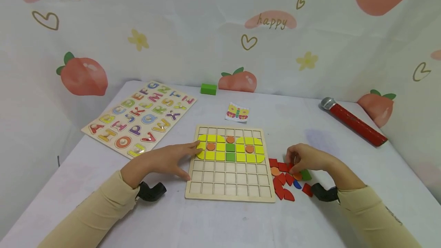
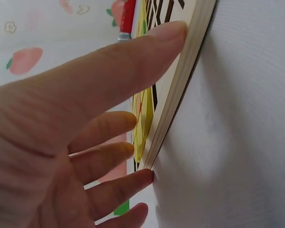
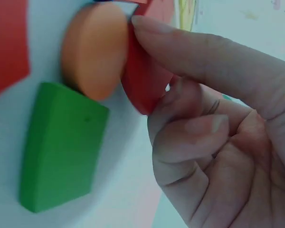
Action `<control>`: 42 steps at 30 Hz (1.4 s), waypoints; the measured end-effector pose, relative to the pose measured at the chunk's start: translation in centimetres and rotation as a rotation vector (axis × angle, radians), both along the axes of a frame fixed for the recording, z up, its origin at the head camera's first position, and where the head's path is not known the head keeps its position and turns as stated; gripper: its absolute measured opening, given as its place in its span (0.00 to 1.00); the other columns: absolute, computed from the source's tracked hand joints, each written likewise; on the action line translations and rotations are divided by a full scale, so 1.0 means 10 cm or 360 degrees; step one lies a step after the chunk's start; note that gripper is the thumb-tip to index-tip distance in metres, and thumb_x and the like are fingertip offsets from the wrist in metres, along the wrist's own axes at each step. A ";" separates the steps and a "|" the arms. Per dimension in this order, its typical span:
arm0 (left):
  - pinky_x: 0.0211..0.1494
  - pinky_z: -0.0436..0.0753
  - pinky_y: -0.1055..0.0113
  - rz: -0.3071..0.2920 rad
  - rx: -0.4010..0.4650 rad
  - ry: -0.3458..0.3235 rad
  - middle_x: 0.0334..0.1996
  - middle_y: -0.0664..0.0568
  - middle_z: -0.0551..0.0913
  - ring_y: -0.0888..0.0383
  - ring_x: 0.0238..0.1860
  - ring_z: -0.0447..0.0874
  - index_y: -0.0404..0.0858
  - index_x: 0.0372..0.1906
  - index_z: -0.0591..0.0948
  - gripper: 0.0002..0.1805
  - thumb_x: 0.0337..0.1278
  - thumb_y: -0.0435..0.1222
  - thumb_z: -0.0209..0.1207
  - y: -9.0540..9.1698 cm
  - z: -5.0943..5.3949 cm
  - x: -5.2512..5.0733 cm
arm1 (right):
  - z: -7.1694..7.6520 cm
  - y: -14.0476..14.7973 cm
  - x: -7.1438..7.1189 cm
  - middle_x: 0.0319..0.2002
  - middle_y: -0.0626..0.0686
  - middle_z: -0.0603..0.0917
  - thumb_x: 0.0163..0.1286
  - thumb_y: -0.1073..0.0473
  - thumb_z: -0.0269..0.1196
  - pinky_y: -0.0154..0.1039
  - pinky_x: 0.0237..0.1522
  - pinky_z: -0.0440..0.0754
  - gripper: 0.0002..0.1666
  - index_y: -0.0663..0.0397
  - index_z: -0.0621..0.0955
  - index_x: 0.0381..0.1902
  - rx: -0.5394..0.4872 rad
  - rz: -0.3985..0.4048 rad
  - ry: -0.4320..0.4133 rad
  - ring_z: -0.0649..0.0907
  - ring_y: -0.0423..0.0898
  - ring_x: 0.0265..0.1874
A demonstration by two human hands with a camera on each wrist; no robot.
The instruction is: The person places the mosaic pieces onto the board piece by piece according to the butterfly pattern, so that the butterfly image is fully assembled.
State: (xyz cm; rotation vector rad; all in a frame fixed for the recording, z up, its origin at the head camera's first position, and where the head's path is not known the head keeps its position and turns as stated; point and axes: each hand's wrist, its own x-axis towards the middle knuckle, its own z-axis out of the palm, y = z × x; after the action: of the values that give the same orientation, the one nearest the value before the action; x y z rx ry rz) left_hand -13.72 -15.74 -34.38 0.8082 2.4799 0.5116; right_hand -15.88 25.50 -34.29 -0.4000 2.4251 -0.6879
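A wooden grid board [image 1: 227, 199] lies on the table with yellow, orange and green pieces filling several of its upper rows. My left hand [image 1: 169, 160] rests at the board's left edge, its thumb [image 2: 128, 66] on the frame and the fingers spread along the side. To the right of the board, my right hand [image 1: 310, 158] is over a group of loose pieces. In the right wrist view its thumb and fingers pinch a red piece [image 3: 147, 76], beside an orange round piece [image 3: 97, 52] and a green piece [image 3: 64, 147].
An alphabet puzzle board [image 1: 139, 118] lies at the left back. Behind the grid board are a small picture card [image 1: 237, 113] and a green block [image 1: 208, 89]. A red microphone [image 1: 355, 121] lies at the right back. Loose red pieces [image 1: 288, 195] and a blue one [image 1: 297, 184] lie near my right hand.
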 end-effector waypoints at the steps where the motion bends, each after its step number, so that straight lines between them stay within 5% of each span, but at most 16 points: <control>1: 0.73 0.57 0.52 0.0000 0.0000 -0.0008 0.74 0.49 0.48 0.49 0.74 0.48 0.43 0.70 0.61 0.47 0.43 0.47 0.69 -0.01 0.00 0.00 | 0.02 0.00 0.00 0.28 0.50 0.77 0.54 0.63 0.69 0.34 0.29 0.79 0.11 0.57 0.77 0.32 -0.0017 0.0003 -0.0001 0.75 0.45 0.28; 9: 0.72 0.57 0.51 0.0024 0.0012 -0.0064 0.74 0.49 0.48 0.49 0.74 0.47 0.41 0.71 0.59 0.49 0.43 0.48 0.69 -0.03 -0.01 -0.02 | 0.18 -0.21 -0.07 0.28 0.50 0.80 0.62 0.63 0.62 0.34 0.28 0.81 0.08 0.58 0.83 0.39 -0.0083 0.0098 -0.0008 0.77 0.44 0.24; 18: 0.73 0.56 0.51 0.0023 0.0015 -0.0073 0.75 0.50 0.48 0.49 0.74 0.47 0.42 0.71 0.59 0.48 0.44 0.48 0.69 -0.02 -0.01 -0.02 | 0.25 -0.83 -0.17 0.34 0.51 0.83 0.64 0.63 0.60 0.33 0.32 0.83 0.09 0.61 0.83 0.41 -0.0188 0.0384 -0.0015 0.79 0.40 0.23; 23: 0.73 0.56 0.50 0.0029 0.0003 -0.0081 0.75 0.51 0.47 0.49 0.74 0.47 0.43 0.71 0.58 0.49 0.44 0.49 0.68 -0.04 -0.01 -0.03 | 0.29 -1.31 -0.26 0.36 0.54 0.83 0.65 0.64 0.59 0.34 0.35 0.84 0.09 0.61 0.82 0.41 -0.0258 0.0396 -0.0091 0.82 0.41 0.27; 32: 0.72 0.58 0.50 -0.0013 0.0041 -0.0071 0.74 0.49 0.48 0.48 0.74 0.49 0.42 0.71 0.58 0.50 0.43 0.50 0.68 -0.04 -0.04 -0.04 | 0.17 -2.03 -0.29 0.34 0.56 0.84 0.66 0.68 0.57 0.31 0.33 0.84 0.08 0.67 0.82 0.39 -0.0344 0.0639 -0.0079 0.82 0.38 0.25; 42: 0.72 0.57 0.50 -0.0036 0.0107 -0.0057 0.74 0.49 0.50 0.48 0.73 0.50 0.37 0.69 0.62 0.47 0.43 0.48 0.69 -0.07 -0.04 -0.04 | 0.10 -2.27 -0.22 0.30 0.52 0.81 0.61 0.70 0.61 0.25 0.27 0.78 0.04 0.65 0.81 0.34 -0.0298 0.0731 0.0050 0.76 0.36 0.22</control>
State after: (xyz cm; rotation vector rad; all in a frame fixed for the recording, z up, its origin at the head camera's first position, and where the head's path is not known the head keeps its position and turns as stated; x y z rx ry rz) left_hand -14.12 -16.41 -34.82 0.8448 2.4297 0.5986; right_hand -18.09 2.81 -33.29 -1.0104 2.1843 -0.7015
